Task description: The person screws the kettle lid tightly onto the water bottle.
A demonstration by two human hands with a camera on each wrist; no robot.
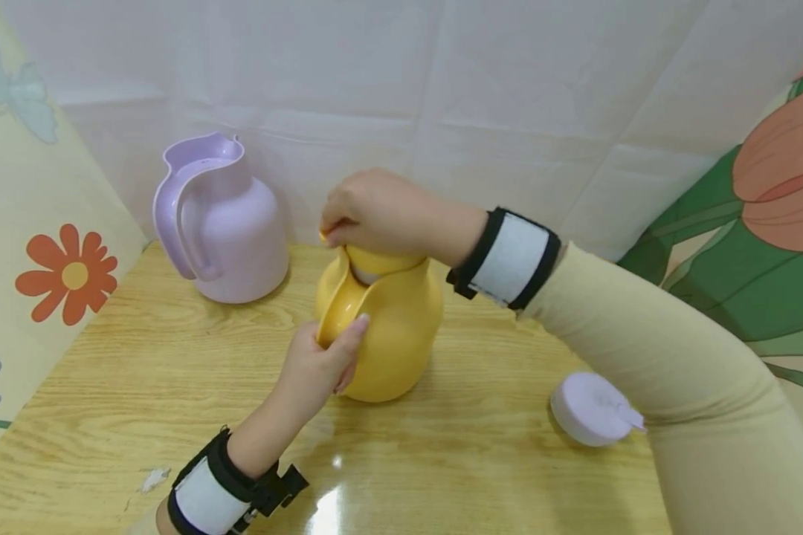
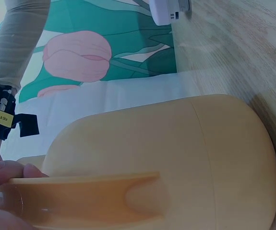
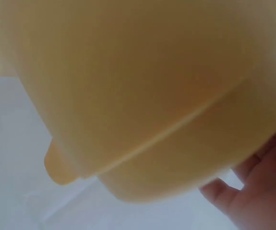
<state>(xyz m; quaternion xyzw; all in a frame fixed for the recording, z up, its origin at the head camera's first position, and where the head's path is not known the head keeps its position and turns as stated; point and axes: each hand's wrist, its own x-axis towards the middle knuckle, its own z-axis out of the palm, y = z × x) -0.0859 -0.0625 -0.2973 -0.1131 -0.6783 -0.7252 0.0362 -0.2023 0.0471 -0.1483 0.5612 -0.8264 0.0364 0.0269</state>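
Our left hand (image 1: 321, 362) is gripping the yellow jug (image 1: 396, 338) by its handle (image 1: 338, 317); just above that grip, our right hand (image 1: 383, 214) is pinching the yellow lid (image 1: 389, 262) on top. We are probably risking the lid jamming if the pinch is working crookedly, or the jug swivelling if our handle hold is slipping.

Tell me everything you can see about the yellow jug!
The rounded, glossy yellow jug looks plastic and stands upright on the wooden tabletop. A thin seam shows low down. The left hand grips its broad, curved yellow handle; the right hand holds its yellow lid at the top. Whether that's fully seated, I can't tell.
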